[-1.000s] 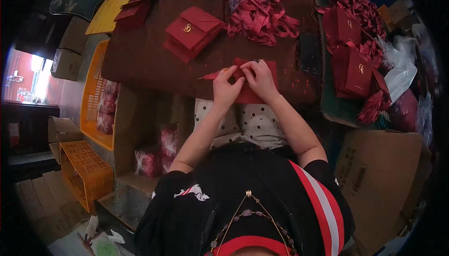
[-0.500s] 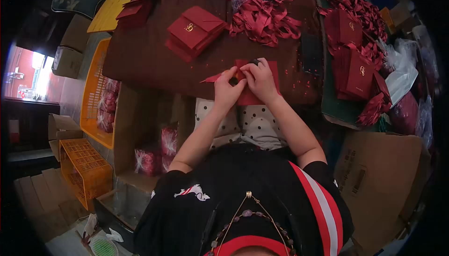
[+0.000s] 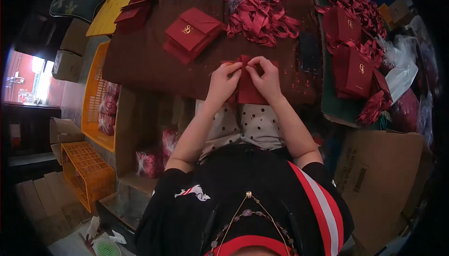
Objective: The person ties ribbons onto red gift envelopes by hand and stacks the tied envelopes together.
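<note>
Red pouch (image 3: 251,92) lies flat at the near edge of the desk (image 3: 135,66), running from under the fingers toward the lap; long axis looks roughly near-to-far. Right hand (image 3: 266,79) sits over it, so is nearer; left hand (image 3: 223,82) is just beside its left edge. Both wrists angle inward, thumbs and forefingers pinched together on red material at the pouch's far end. Flap or ribbon: too small to tell.
</note>
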Demonstrator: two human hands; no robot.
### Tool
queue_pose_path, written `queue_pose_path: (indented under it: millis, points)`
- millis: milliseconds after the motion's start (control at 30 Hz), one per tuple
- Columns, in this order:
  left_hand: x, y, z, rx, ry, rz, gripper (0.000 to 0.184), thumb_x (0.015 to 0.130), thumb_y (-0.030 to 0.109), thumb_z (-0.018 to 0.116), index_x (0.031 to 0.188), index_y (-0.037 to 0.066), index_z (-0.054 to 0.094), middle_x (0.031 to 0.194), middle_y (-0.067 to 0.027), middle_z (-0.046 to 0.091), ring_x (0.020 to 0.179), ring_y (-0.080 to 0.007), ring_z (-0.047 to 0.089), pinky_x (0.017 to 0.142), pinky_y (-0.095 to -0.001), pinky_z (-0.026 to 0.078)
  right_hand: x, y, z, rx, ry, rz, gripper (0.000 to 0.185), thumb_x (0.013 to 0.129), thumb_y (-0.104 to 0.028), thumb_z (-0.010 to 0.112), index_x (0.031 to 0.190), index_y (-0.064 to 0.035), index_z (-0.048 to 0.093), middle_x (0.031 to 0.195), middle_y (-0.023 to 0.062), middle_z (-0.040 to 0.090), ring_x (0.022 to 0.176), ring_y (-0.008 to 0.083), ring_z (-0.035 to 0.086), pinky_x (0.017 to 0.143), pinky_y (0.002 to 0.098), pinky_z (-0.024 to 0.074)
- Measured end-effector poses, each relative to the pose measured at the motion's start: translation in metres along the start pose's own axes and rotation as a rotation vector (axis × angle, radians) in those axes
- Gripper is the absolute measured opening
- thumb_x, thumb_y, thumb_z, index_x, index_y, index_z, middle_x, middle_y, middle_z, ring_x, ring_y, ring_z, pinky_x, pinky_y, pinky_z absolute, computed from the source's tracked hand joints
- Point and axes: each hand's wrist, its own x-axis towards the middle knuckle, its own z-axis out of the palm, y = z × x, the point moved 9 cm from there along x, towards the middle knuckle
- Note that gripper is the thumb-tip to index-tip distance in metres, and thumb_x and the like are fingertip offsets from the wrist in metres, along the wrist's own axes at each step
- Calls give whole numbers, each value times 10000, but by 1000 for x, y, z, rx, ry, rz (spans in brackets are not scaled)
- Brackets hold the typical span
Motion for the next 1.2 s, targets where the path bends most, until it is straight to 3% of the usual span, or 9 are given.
queue_pose_path:
  millis: [133, 433, 567, 600, 767, 833, 967, 1033, 1200]
  points:
    - [13, -1, 0, 179, 39, 84, 319, 899, 102, 678, 1208, 24, 695, 1091, -165, 716, 1023, -259, 696, 879, -341, 525, -4, 16, 5, -47, -70, 133, 145, 828, -129, 779, 946, -59, 732, 822, 58, 676, 831, 170, 625, 735, 322, 500]
    - [12, 6, 13, 672, 172, 236, 107, 915, 122, 606, 996, 53, 588, 955, -165, 646, 896, -384, 640, 746, -504, 532, -4, 24, 4, -172, -154, 93, 471, 767, -206, 824, 1198, -107, 663, 959, 101, 634, 895, 252, 604, 825, 370, 505]
    - [-2, 4, -31, 602, 326, 110, 79, 943, 107, 578, 983, 43, 559, 948, -206, 636, 890, -402, 649, 735, -516, 521, -5, 34, -2, -294, -134, 62, 501, 764, -225, 813, 1219, -99, 646, 968, 120, 613, 969, 295, 571, 883, 389, 483]
    - [-7, 4, -54, 662, 400, 75, 67, 955, 105, 572, 992, 50, 563, 947, -205, 636, 878, -412, 649, 725, -518, 513, -3, 34, -6, -272, -153, 115, 470, 776, -196, 798, 1201, -80, 634, 1025, 163, 612, 1032, 366, 547, 927, 445, 471]
    - [-37, -1, -93, 684, 462, 27, 137, 943, 139, 621, 1067, 82, 601, 1018, -171, 637, 893, -415, 632, 746, -513, 509, 2, 37, -4, -304, -168, 106, 496, 758, -217, 811, 1201, -77, 639, 1028, 172, 610, 1041, 368, 545, 933, 445, 471]
    - [-50, 27, -96, 825, 719, 120, 229, 925, 161, 652, 1148, 115, 635, 1066, -149, 642, 930, -400, 627, 764, -501, 504, 6, 33, -4, -342, -178, 126, 518, 751, -239, 824, 1208, -72, 646, 1017, 179, 611, 1034, 354, 563, 932, 438, 480]
    - [-46, 47, -17, 588, 158, 389, 409, 871, 320, 753, 1219, 117, 684, 1175, -200, 639, 996, -377, 606, 851, -450, 475, 11, 32, -21, 133, -179, 226, 495, 798, -242, 814, 1235, -71, 657, 1026, 163, 649, 944, 314, 632, 866, 397, 509]
    - [-50, 41, 17, 741, 43, 395, 436, 868, 382, 749, 1209, 116, 700, 1169, -196, 639, 968, -387, 602, 851, -451, 479, 15, 15, -58, 56, -52, 77, 421, 827, -214, 797, 1210, -85, 678, 988, 154, 664, 886, 292, 645, 817, 374, 514]
    - [-44, 31, 27, 714, 4, 312, 462, 885, 438, 721, 1206, 107, 706, 1156, -212, 623, 942, -398, 574, 846, -455, 483, -26, 20, -138, -244, 4, 294, 272, 854, -202, 748, 1111, -120, 717, 879, 110, 638, 866, 259, 618, 761, 379, 498]
